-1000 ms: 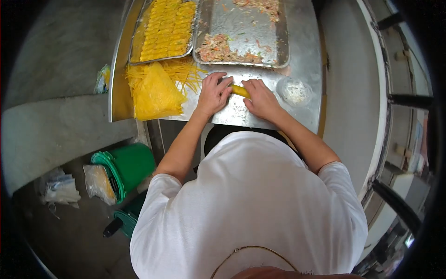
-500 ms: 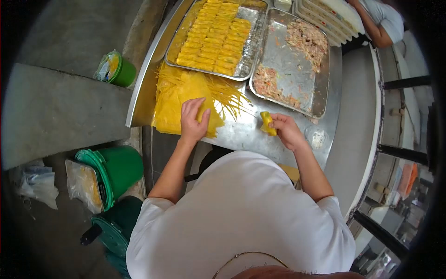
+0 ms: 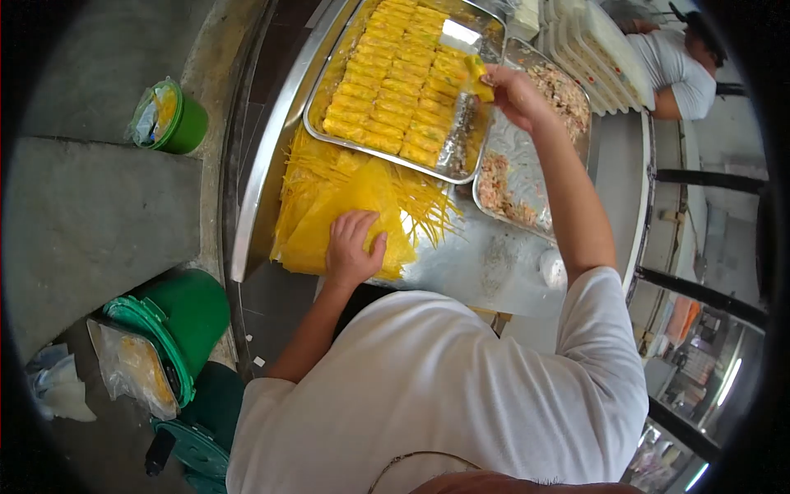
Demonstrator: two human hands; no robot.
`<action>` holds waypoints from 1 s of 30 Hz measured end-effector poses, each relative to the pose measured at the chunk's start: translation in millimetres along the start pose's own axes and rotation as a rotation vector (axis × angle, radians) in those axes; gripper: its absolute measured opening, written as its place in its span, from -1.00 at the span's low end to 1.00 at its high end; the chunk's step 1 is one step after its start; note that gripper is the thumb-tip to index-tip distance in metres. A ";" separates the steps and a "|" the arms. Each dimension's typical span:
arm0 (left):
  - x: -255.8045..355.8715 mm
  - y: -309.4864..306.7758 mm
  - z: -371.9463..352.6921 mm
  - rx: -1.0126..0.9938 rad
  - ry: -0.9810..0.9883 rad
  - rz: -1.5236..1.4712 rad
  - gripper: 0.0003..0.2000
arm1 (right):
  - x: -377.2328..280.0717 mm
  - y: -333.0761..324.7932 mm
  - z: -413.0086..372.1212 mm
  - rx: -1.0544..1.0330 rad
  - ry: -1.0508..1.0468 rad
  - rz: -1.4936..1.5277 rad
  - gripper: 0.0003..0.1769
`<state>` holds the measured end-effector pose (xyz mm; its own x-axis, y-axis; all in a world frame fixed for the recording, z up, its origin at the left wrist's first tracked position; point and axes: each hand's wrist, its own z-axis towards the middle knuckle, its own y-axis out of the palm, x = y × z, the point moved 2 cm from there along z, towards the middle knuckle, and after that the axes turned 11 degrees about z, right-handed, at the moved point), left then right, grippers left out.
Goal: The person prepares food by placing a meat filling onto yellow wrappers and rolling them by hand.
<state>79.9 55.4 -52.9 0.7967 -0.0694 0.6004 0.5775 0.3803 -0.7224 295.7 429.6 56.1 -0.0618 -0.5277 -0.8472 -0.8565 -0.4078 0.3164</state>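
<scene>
My right hand [image 3: 520, 96] grips a yellow spring roll [image 3: 478, 78] between thumb and fingers. It hovers over the right side of a metal tray [image 3: 387, 154] that holds rows of similar yellow rolls [image 3: 397, 82]. My left hand [image 3: 355, 249] rests on a stack of thin yellow wrapper sheets [image 3: 306, 245], fingers stretched out and thumb apart. Shredded-looking yellow strips fringe the stack beside the tray. A second metal tray [image 3: 520, 170], partly behind my right forearm, carries a chopped pinkish filling [image 3: 500, 183].
Stacked white plastic trays [image 3: 597, 58] stand at the far right, near a person in a white shirt [image 3: 676, 70]. A small round dish [image 3: 552, 267] is on the metal table [image 3: 485, 284]. Green buckets [image 3: 191, 317] stand on the floor at left.
My right hand has carried the spring roll up from the table front to the tray of rolls. My left hand has lowered onto the wrapper stack. The camera view has shifted.
</scene>
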 end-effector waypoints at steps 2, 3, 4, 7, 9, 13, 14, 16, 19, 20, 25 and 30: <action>1.0 -1.4 1.8 -0.009 -0.006 0.009 -0.60 | -15.8 -16.7 38.3 0.218 -0.148 -0.408 -0.61; 1.4 -2.2 2.3 -0.015 0.003 0.020 -0.60 | -22.0 -26.1 60.8 0.213 -0.136 -0.409 -0.61; 1.0 -2.5 2.1 -0.019 -0.008 0.020 -0.60 | -31.4 -36.5 83.3 0.260 -0.229 -0.516 -0.59; 1.4 -2.4 3.6 -0.035 -0.013 0.023 -0.61 | -45.1 -52.6 137.6 0.304 -0.396 -0.778 -0.52; 2.1 -4.1 4.6 -0.048 -0.014 0.029 -0.61 | -42.4 -54.2 167.0 0.365 -0.533 -1.087 -0.50; 2.3 -4.6 5.2 -0.051 -0.023 0.035 -0.61 | -14.0 -53.6 205.8 0.184 -0.253 -1.580 -0.57; 1.8 -4.0 4.8 -0.054 -0.021 0.035 -0.61 | -15.5 -51.0 209.0 0.182 -0.252 -1.580 -0.57; 1.7 -2.7 4.0 -0.056 -0.020 0.034 -0.62 | -16.3 -51.9 217.3 0.205 -0.138 -1.503 -0.56; 2.0 -2.3 4.1 -0.051 -0.019 0.039 -0.61 | -14.2 -50.3 220.4 0.132 -0.143 -1.541 -0.51; 2.4 -2.7 4.1 -0.050 -0.016 0.040 -0.61 | -13.4 -50.0 219.7 0.097 -0.145 -1.558 -0.49; 3.0 -3.2 2.9 -0.039 -0.013 0.053 -0.62 | -12.3 -45.0 217.7 0.047 -0.122 -1.757 -0.50; 4.4 -4.4 3.5 -0.039 -0.013 0.048 -0.62 | -12.9 -27.9 197.2 0.155 -0.157 -1.358 -0.58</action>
<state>80.3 56.6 -45.9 0.8213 -0.0401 0.5691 0.5456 0.3471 -0.7628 219.4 594.7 -25.9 0.8143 0.3082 -0.4919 -0.3371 -0.4388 -0.8330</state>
